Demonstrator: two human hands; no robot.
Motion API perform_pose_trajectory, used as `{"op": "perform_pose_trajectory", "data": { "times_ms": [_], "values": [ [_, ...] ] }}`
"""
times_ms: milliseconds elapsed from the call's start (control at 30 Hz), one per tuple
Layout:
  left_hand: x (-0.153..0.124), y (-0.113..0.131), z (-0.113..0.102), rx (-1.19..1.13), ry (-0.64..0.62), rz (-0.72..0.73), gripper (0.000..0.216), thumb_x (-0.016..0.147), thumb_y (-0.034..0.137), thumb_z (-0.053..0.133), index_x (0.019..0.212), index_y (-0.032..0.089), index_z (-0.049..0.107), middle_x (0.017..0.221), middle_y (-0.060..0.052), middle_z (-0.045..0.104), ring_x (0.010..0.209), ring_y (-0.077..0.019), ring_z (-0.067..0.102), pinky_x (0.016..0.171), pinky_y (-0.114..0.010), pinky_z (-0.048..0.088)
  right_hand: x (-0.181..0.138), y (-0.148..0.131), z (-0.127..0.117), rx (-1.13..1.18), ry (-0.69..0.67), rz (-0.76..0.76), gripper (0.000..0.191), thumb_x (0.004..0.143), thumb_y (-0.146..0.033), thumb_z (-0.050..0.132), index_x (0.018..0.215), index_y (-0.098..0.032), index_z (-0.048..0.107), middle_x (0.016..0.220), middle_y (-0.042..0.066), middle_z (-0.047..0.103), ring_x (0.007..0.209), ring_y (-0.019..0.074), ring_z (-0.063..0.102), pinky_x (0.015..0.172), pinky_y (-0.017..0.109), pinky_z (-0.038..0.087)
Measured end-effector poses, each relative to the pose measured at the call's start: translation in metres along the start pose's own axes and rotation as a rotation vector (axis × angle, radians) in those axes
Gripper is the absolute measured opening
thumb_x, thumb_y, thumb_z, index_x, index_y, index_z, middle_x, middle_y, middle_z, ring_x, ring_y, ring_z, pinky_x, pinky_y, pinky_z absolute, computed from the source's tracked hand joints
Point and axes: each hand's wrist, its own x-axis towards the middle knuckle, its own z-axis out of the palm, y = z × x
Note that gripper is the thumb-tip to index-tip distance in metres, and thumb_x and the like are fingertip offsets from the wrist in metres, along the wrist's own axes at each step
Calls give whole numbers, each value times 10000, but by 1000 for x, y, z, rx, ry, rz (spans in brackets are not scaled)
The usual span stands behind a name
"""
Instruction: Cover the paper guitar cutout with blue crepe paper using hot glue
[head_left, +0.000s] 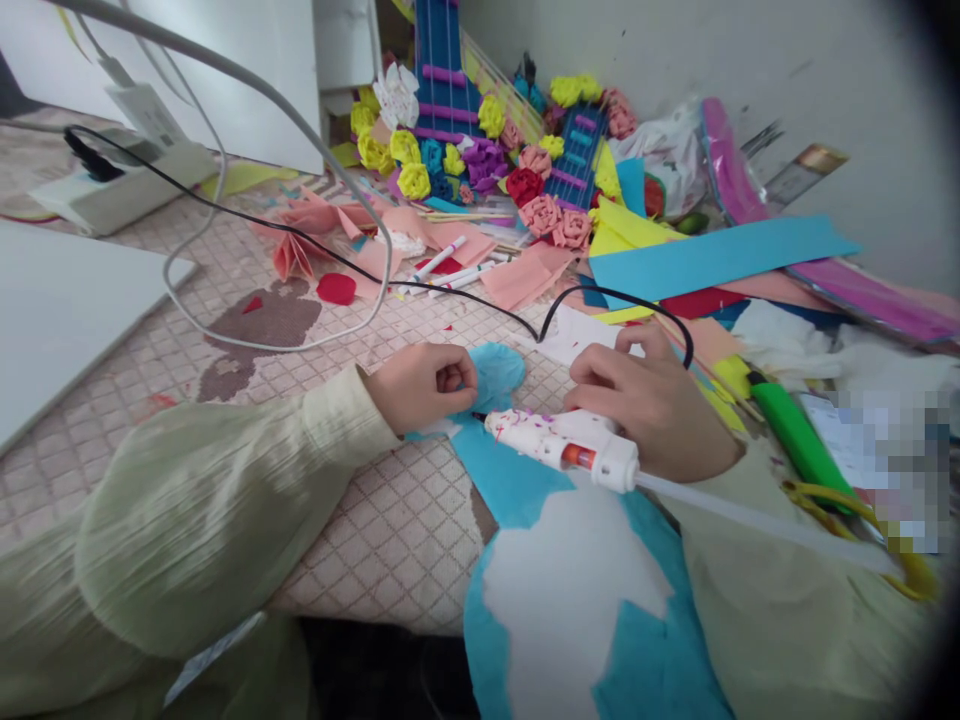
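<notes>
My right hand [645, 400] is wrapped round a white hot glue gun [536, 438], and a long glue stick [750, 515] juts from its back. The nozzle points left, at the edge of some blue crepe paper [499, 375]. My left hand [427, 385] is closed, fingers curled, at the left side of that blue paper and seems to pinch its edge. Below lies a guitar-like shape [570, 590], white with blue paper covering its rim and neck. Its lower part reaches over the table edge near my lap.
A black cord [465, 293] and a white cable [375, 250] cross the table. A power strip [135, 180] stands at the left. Paper flowers [525, 185] and small guitars [446, 80] crowd the back. Yellow-handled scissors [911, 570] and a green cutter [799, 435] lie at the right.
</notes>
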Motion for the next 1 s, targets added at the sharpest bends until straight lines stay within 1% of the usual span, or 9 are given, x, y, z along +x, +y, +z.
{"op": "perform_pose_trajectory", "data": {
  "times_ms": [133,300,467,833,1000],
  "values": [
    [0,1,1,-11,2,-25,42,654,183,543,648,144,558,532,58,440,501,-63,400,497,-189,331,1,0,0,5,1,-18,367,858,-282,322,586,-184,547,673,46,501,625,153,373,679,344,263],
    [0,2,0,-9,1,-37,43,652,181,543,646,142,560,531,59,441,500,-62,401,495,-188,328,1,0,1,-25,-17,-9,360,856,-273,325,582,-181,540,673,39,511,565,137,342,626,334,239],
    [0,2,0,-7,0,-36,39,654,178,548,650,142,562,535,58,445,504,-62,402,500,-187,328,1,1,2,-45,-31,5,347,857,-313,350,588,-184,526,676,36,514,563,136,346,626,334,239],
    [0,2,0,-13,-5,-41,34,657,169,555,640,140,560,530,58,442,502,-60,402,497,-184,327,0,2,4,-49,-22,14,330,857,-254,351,570,-181,499,646,24,502,560,129,367,607,324,246],
    [1,2,0,-12,3,-29,39,657,174,556,639,140,561,524,58,446,497,-60,404,492,-183,326,-1,4,5,-74,-1,11,324,851,-256,366,562,-182,493,639,21,499,556,127,370,611,326,249]
  ]
}}
